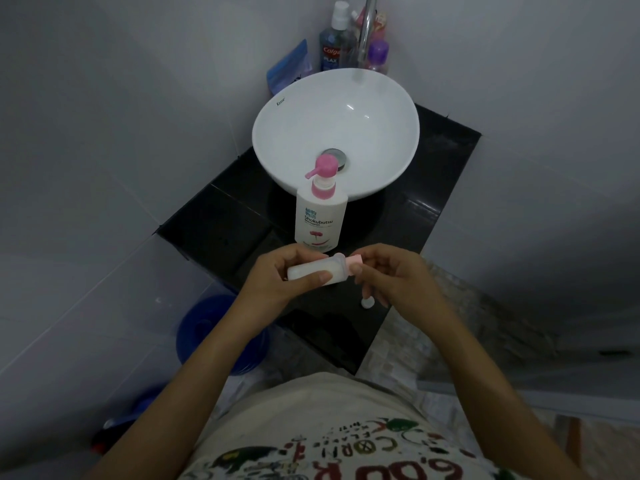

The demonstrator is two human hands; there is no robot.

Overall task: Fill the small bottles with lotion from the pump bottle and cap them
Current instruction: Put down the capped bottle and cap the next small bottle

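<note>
Two hands meet over the black counter: left hand grips a small translucent bottle of white lotion sideways, right hand pinches its pink cap; white pump bottle just beyond.

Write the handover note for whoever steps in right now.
Left hand: holds the small bottle on its side, above the counter's front edge.
Right hand: grip pinches the pink cap at the bottle's mouth.
Pump bottle: upright on the counter, in front of the sink.
Small white piece lies on the counter under the right hand.
Left: finish capping; no other small bottles are in view.
</note>
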